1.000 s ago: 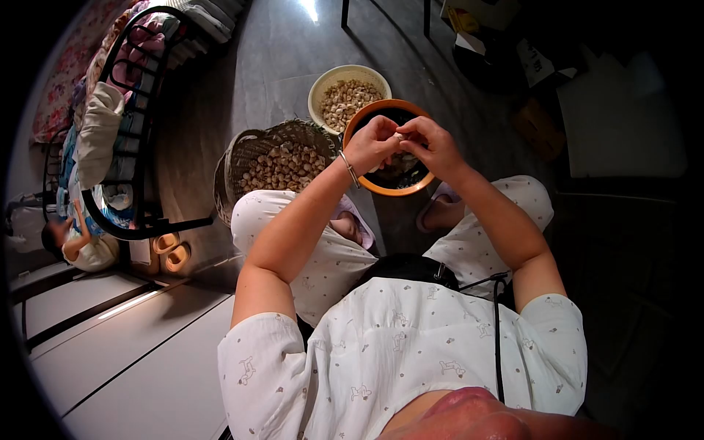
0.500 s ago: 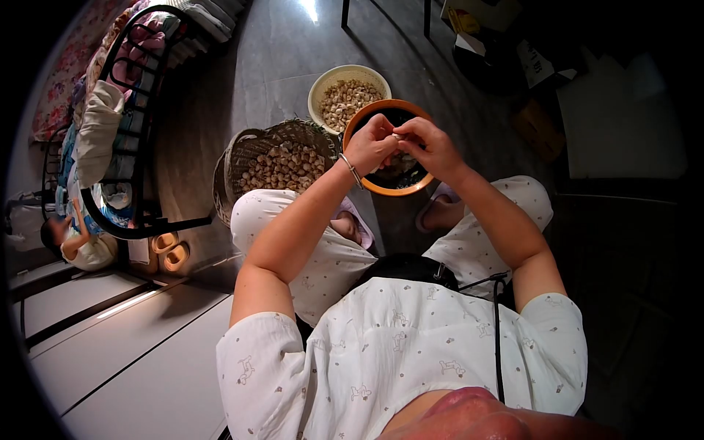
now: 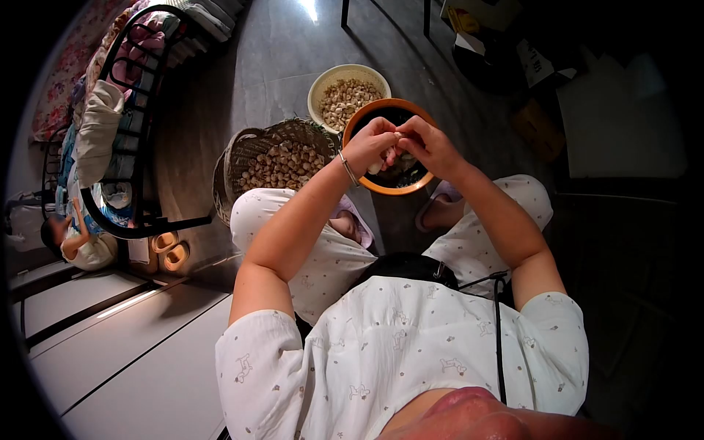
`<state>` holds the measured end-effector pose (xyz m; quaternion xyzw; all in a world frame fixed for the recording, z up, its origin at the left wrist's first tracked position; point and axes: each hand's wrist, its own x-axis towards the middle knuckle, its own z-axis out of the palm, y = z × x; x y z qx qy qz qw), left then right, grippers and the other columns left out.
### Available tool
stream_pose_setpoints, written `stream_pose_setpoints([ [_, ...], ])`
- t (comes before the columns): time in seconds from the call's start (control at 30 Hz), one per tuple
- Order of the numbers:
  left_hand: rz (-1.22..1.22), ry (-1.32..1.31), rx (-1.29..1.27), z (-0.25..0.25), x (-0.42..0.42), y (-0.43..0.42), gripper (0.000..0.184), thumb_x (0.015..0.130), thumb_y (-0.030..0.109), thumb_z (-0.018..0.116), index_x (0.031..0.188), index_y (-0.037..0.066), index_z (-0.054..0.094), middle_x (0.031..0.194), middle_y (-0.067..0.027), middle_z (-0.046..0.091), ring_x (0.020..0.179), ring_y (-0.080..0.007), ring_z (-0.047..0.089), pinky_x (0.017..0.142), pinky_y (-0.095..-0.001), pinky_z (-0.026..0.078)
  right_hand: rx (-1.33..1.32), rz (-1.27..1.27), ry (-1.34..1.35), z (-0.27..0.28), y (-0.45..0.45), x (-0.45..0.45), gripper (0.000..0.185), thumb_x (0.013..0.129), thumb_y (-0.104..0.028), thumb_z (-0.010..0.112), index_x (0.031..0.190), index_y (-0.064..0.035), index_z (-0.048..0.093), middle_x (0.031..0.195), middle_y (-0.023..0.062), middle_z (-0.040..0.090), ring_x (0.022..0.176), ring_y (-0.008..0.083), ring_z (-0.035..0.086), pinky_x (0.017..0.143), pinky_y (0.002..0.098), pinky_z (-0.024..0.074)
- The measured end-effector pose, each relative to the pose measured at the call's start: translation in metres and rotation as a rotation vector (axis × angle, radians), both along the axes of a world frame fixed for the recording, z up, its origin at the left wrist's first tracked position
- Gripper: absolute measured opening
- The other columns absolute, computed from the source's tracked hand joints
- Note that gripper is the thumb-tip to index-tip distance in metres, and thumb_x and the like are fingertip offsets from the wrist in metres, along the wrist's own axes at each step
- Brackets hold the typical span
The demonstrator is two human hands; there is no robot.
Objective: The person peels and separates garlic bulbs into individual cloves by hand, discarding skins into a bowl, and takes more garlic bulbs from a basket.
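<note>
My left hand, with a bangle at its wrist, is curled closed around pale pieces that look like garlic. One whitish clove shows below its fingers. My right hand meets it fingertip to fingertip, pinching at a small pale bit between them. Both hands are over an orange-rimmed basin with a dark inside and some pale scraps. Behind it stands a cream bowl filled with small pale cloves. To the left, a woven basket holds a heap of whole garlic bulbs.
My knees and slippers flank the basin. A black metal bed frame stands at left, with tan slippers near it. Another person is at the far left. Boxes and dark table legs are at the back.
My left fingers have shifted slightly, so the whitish clove below them shows more. Both hands stay together over the basin.
</note>
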<state>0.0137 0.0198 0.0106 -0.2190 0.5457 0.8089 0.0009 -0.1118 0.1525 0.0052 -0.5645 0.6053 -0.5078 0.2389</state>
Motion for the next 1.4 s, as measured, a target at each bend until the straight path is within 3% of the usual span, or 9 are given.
stream_pose_setpoints([
  [0.33,-0.033,0.161,0.220,0.000,0.004,-0.001,0.016,0.092,0.016,0.053,0.100,0.005,0.047,0.071,-0.0055,0.057,0.052,-0.0103,0.055,0.045,-0.0214,0.045,-0.009,-0.072,-0.121,0.007,0.001,0.002,0.014,0.089,-0.015,0.060,0.095,-0.0041,0.052,0.081,0.0067,0.060,0.074,0.0131,0.060,0.069,0.0253,0.0483],
  [0.63,-0.004,0.149,0.148,-0.001,0.002,0.001,0.011,0.091,0.013,0.051,0.097,0.006,0.044,0.073,-0.0056,0.055,0.054,-0.0103,0.055,0.045,-0.0216,0.045,-0.026,-0.034,-0.023,0.001,0.001,0.002,0.014,0.088,-0.012,0.060,0.093,-0.0036,0.051,0.082,0.0080,0.059,0.074,0.0157,0.060,0.066,0.0259,0.0482],
  [0.73,-0.010,0.131,0.088,0.001,0.001,0.001,0.010,0.090,0.012,0.050,0.096,0.006,0.044,0.071,-0.0050,0.054,0.053,-0.0100,0.053,0.045,-0.0218,0.045,-0.004,-0.030,0.074,0.002,0.002,0.002,0.012,0.089,-0.006,0.058,0.098,-0.0024,0.051,0.085,0.0056,0.059,0.077,0.0105,0.058,0.071,0.0229,0.0476],
  [0.8,-0.009,0.123,0.072,0.001,0.001,0.002,0.009,0.090,0.011,0.050,0.095,0.006,0.044,0.071,-0.0046,0.054,0.052,-0.0098,0.052,0.045,-0.0221,0.044,-0.055,-0.048,0.064,0.002,0.001,0.004,0.015,0.087,-0.011,0.061,0.093,-0.0035,0.051,0.083,0.0096,0.057,0.073,0.0190,0.059,0.066,0.0276,0.0483],
  [1.13,0.013,0.108,0.011,-0.002,-0.001,0.002,0.004,0.087,0.009,0.046,0.090,0.008,0.044,0.067,-0.0034,0.052,0.048,-0.0103,0.050,0.041,-0.0230,0.041,-0.096,-0.041,0.183,0.003,0.001,0.008,0.017,0.085,-0.007,0.062,0.096,-0.0034,0.049,0.087,0.0117,0.056,0.077,0.0245,0.059,0.067,0.0302,0.0485],
  [1.4,0.060,0.069,-0.030,-0.003,-0.002,0.002,0.009,0.083,0.009,0.049,0.089,0.006,0.042,0.067,-0.0036,0.051,0.047,-0.0096,0.048,0.040,-0.0228,0.041,-0.149,-0.015,0.179,0.010,-0.003,0.008,0.023,0.083,-0.005,0.062,0.106,-0.0039,0.056,0.090,0.0114,0.058,0.082,0.0255,0.059,0.073,0.0319,0.0481],
])
